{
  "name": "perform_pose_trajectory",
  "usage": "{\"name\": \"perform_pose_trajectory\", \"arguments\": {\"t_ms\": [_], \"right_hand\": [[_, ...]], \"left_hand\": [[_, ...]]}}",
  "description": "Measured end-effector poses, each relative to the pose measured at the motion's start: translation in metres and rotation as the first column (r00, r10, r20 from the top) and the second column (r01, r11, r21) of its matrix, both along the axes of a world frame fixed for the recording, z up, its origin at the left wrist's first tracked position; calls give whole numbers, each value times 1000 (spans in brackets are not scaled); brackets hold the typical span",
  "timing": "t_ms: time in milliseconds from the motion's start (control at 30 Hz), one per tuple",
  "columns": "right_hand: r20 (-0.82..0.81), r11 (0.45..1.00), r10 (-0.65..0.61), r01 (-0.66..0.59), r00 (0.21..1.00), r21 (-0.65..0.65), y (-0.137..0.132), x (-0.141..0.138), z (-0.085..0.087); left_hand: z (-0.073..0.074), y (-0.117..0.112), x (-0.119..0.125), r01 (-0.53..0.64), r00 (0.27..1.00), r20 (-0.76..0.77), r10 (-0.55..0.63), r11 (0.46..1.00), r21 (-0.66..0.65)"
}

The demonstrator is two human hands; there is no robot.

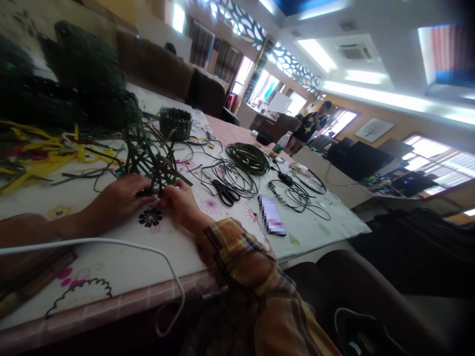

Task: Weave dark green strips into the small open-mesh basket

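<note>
Closest to you, a white cable loops over the bench, and just past it both your hands are at work: left hand and right hand pinch the lower edge of the green woven piece, fingers closed on it, though the exact contact is hidden. It stands on the bench's left side, loose strips splaying upward. It looks light and springy, perhaps a little slick; hold low, where the strips cross, since the free ends would likely flex. Beyond lie scissors, then a coil and a round basket.
</note>
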State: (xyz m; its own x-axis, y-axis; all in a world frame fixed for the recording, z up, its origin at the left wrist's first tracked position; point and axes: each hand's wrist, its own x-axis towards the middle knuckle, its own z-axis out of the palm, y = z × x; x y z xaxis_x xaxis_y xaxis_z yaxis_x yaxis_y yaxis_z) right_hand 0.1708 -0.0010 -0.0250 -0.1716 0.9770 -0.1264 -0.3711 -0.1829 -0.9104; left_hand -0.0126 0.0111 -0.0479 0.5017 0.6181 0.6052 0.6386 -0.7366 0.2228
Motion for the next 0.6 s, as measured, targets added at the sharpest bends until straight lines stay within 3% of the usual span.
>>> {"name": "perform_pose_trajectory", "arguments": {"t_ms": [133, 267, 400, 500, 600], "right_hand": [[-73, 998, 17, -22, 997, -65, 7, 4, -4], [-81, 995, 29, -36, 996, -94, 10, 3, -9], [-74, 992, 80, -86, 994, -93, 10, 5, -9], [45, 972, 220, -215, 975, -101, 14, 20, -3], [331, 919, 394, -371, 857, -135, 26, 46, 7]], "left_hand": [[8, 0, -3, -51, 992, -92, 80, 957, 287], [14, 1, -6, 18, 990, -139, 38, 926, 376], [9, 5, -8, 80, 985, -171, -7, 901, 426], [8, 6, -11, 60, 973, -229, 40, 908, 414], [15, -1, -21, 70, 966, -254, 46, 900, 429]]}}
